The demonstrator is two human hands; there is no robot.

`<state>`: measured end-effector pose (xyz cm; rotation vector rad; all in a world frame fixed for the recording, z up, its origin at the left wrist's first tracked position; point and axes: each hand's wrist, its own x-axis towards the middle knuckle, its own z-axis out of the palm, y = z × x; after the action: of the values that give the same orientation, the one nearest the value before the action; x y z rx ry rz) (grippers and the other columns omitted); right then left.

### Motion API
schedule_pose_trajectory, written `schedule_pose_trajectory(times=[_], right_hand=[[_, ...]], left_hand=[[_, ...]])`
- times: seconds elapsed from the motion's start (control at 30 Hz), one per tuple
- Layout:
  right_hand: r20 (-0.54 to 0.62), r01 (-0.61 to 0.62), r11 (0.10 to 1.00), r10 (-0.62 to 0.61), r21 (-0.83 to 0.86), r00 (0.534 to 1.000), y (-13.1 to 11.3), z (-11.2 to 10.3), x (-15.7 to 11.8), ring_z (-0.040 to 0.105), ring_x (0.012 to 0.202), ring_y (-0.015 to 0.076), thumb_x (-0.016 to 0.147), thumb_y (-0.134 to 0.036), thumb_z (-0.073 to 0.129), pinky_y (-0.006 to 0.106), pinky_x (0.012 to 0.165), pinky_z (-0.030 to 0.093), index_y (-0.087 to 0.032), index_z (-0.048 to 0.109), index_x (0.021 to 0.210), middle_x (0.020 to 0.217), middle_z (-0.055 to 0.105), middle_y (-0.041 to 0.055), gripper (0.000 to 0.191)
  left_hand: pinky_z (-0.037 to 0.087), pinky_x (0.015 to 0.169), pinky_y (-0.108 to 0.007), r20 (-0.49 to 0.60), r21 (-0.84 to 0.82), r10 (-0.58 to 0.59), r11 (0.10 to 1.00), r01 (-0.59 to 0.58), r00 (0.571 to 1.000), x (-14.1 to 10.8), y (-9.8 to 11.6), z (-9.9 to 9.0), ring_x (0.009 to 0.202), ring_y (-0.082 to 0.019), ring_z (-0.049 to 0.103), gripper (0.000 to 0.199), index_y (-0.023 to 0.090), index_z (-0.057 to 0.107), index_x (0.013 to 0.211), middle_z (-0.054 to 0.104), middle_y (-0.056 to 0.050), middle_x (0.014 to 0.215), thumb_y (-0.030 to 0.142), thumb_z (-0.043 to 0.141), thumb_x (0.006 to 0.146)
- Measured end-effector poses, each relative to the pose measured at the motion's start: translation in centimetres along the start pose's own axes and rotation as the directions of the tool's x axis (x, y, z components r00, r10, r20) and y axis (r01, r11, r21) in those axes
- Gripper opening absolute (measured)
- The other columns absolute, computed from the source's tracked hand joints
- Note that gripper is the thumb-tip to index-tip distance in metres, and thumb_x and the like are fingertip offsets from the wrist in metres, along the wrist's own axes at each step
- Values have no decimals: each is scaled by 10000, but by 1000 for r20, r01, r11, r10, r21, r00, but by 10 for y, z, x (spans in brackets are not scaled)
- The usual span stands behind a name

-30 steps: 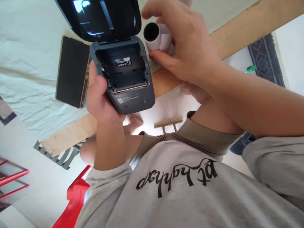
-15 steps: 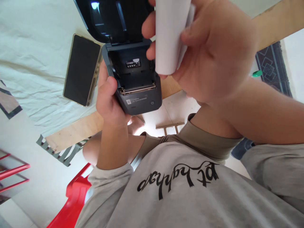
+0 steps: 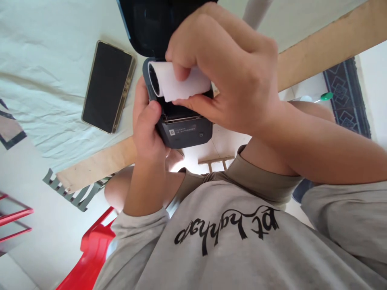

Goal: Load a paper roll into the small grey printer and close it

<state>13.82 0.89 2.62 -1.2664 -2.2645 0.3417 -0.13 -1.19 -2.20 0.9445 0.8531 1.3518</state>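
A small dark label printer [image 3: 189,135] with its lid [image 3: 151,30] raised is in the middle of the head view. My left hand [image 3: 146,119] grips it along its left side, thumb on the near edge of the opening. A white paper roll [image 3: 181,86] lies across the printer's compartment, its hollow core end showing at the left. My right hand [image 3: 229,68] comes from the right and is closed on the roll, fingers on top and thumb along the lower edge. The right end of the roll is partly hidden by this hand.
A smartphone [image 3: 107,86], screen dark, lies on the pale cloth [image 3: 54,72] left of the printer. A wooden board [image 3: 96,165] edges the bed-like surface. A red chair [image 3: 93,245] stands at lower left, and a bottle's green cap [image 3: 326,96] shows at right.
My right hand has moved down and left, bringing the paper roll from beside the raised lid into the printer's compartment. The roll has turned from upright to sideways. The printer shifted slightly right.
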Motion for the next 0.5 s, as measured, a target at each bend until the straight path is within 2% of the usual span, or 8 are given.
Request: schedule_pose_trajectory(times=[0.07, 0.13, 0.2, 0.33, 0.5], right_hand=[[61, -43, 993, 50, -111, 997, -6, -5, 3, 549, 1056, 87, 879, -389, 197, 246, 886, 404, -268, 537, 1090, 1075, 555, -73, 418], [106, -101, 986, 115, -134, 988, -7, -6, 5, 553, 1073, 101, 873, -415, 200, 262, 880, 397, -303, 535, 1098, 1089, 553, -95, 419], [105, -68, 992, 79, -107, 991, -3, -1, 6, 557, 1069, 99, 869, -389, 228, 264, 870, 400, -287, 554, 1050, 1088, 555, -95, 386], [34, 88, 996, -88, -6, 996, 11, 12, 3, 554, 1028, 56, 872, -304, 255, 257, 859, 401, -257, 572, 917, 1106, 551, -117, 323], [-137, 176, 984, -175, -2, 975, 17, 17, -1, 496, 961, 53, 860, -291, 296, 239, 807, 369, -245, 641, 864, 1006, 558, -46, 348]], left_hand=[[425, 866, -254, 25, -11, 23, 1000, -23, 999, 1, -3, -4, 830, -96, 529, 261, 210, 444, 898, 430, -3, 805, 417, 448, 740], [431, 868, -257, 18, 5, 24, 1000, -24, 1000, 2, -4, -6, 838, -100, 525, 209, 221, 437, 864, 435, -3, 810, 396, 438, 749], [437, 873, -265, 14, 13, 11, 1000, -11, 1000, 1, -2, -6, 846, -111, 529, 171, 231, 437, 846, 451, -5, 807, 370, 442, 748], [434, 905, -289, 33, -14, -2, 1000, 3, 999, -2, 3, -1, 872, -127, 557, 133, 245, 440, 838, 482, -9, 826, 352, 440, 758], [426, 934, -332, 61, 53, -5, 999, 1, 998, -2, 5, -4, 919, -146, 574, 209, 247, 439, 879, 488, -9, 874, 419, 443, 760]])
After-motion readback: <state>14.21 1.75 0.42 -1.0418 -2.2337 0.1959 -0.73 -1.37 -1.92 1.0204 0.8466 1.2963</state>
